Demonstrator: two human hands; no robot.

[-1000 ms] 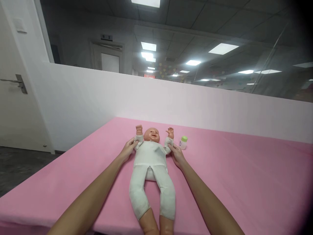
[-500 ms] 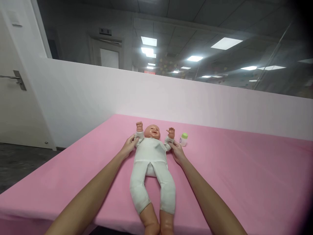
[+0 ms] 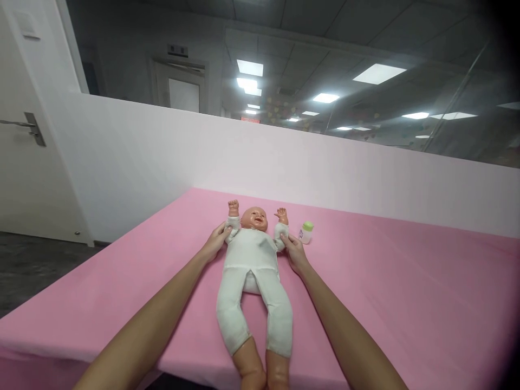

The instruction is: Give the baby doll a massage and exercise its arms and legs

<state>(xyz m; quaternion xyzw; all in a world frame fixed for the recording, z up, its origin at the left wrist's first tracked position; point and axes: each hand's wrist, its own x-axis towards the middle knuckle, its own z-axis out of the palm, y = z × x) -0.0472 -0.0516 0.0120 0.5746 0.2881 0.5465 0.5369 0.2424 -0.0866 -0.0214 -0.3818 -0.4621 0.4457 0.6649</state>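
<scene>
A baby doll [image 3: 252, 252] with a white cloth body lies on its back on the pink-covered table [image 3: 349, 303]. Its head points to the wall and its bare feet reach the near edge. Both doll arms are bent upward beside the head. My left hand [image 3: 217, 241] is closed around the doll's arm on the left side. On the other side, my right hand [image 3: 294, 251] grips the opposite arm, thumb on the white sleeve. Just beyond my right hand stands a small baby bottle [image 3: 306, 233] with a green cap.
A low white wall [image 3: 284, 157] with glass above it runs along the table's far side. To the left is a door [image 3: 32, 179] with a metal handle. Dark floor [image 3: 32, 265] shows beside the table's left edge.
The doll's arm in my right hand has shifted slightly inward and up, toward the head. My left hand keeps its hold, and the view has moved a little.
</scene>
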